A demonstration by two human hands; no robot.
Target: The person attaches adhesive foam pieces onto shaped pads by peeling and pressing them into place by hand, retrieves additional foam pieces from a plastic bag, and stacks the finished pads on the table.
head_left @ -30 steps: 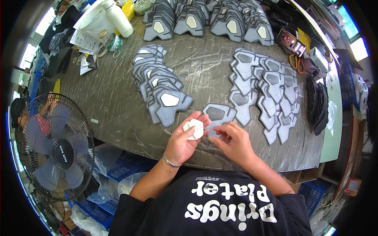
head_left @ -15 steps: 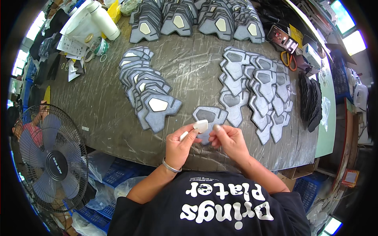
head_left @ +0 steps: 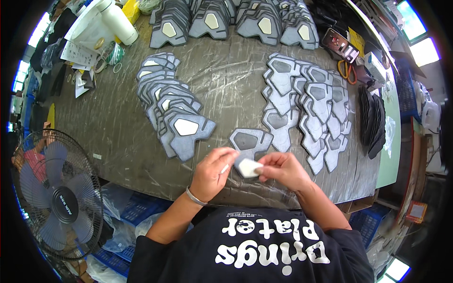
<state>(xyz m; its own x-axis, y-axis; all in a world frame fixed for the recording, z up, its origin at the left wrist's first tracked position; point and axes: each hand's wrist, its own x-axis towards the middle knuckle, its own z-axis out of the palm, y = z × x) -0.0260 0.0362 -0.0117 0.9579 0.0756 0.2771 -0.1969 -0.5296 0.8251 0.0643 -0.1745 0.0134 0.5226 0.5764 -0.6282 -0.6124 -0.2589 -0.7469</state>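
Note:
My right hand (head_left: 284, 170) pinches the edge of a white five-sided pad (head_left: 248, 168), which is slightly blurred. My left hand (head_left: 211, 172) is closed to its left, with a bit of another white piece (head_left: 225, 168) showing between the fingers. Just beyond both hands, a grey shaped panel (head_left: 257, 140) lies flat on the table, its recess bare; the pad covers its near end. To the left, an overlapping row of grey panels (head_left: 181, 144) carries white pads in the recesses. More grey panels (head_left: 279, 123) without pads overlap at the right.
Stacks of padded panels (head_left: 211, 23) line the table's (head_left: 222, 85) far side. A phone (head_left: 339, 45), orange-handled scissors (head_left: 347, 71) and black pieces (head_left: 372, 121) lie at the right. A white bottle (head_left: 117, 21) stands far left; a fan (head_left: 63, 203) is near left.
The white pad has passed from my left fingers to my right hand and now hangs lower, over the panel's near end. My left hand has drawn slightly left.

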